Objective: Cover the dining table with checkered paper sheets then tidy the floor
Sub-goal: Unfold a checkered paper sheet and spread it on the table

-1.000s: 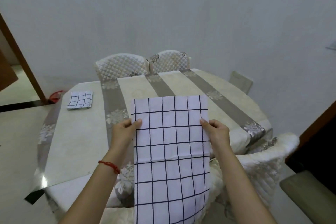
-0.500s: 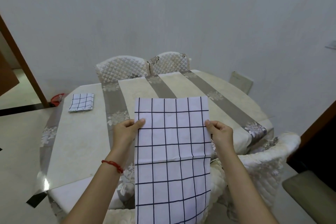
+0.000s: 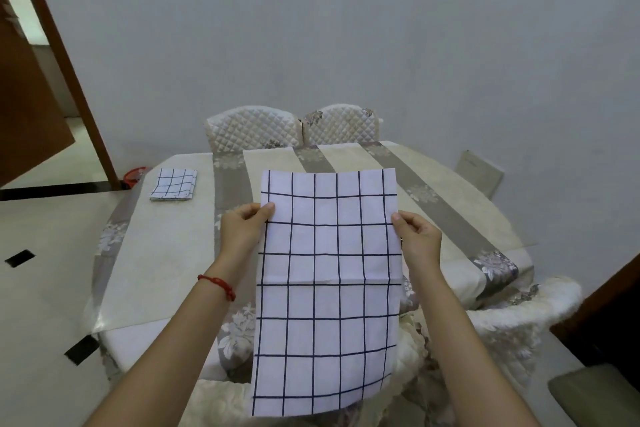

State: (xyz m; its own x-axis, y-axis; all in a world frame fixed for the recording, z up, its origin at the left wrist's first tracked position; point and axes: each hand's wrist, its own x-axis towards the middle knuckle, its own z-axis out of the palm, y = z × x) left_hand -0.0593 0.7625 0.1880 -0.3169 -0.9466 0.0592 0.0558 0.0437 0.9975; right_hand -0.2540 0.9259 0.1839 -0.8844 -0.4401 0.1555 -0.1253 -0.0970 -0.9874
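Checkered paper sheet [image 3: 329, 288] held over the counter [image 3: 166, 253].
Left hand [image 3: 242, 229] and right hand [image 3: 419, 239] pinch its creased side edges; folded stack [image 3: 174, 184] at ten o'clock.

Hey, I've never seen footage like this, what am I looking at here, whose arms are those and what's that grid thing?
This is no machine: the camera sits on a person's head, looking forward and down, so the arms are the wearer's own. The left hand and right hand each pinch a side edge of a checkered paper sheet, held up in front of a dining table with a striped cloth. A folded checkered sheet lies at the table's far left. Quilted chairs stand around it.
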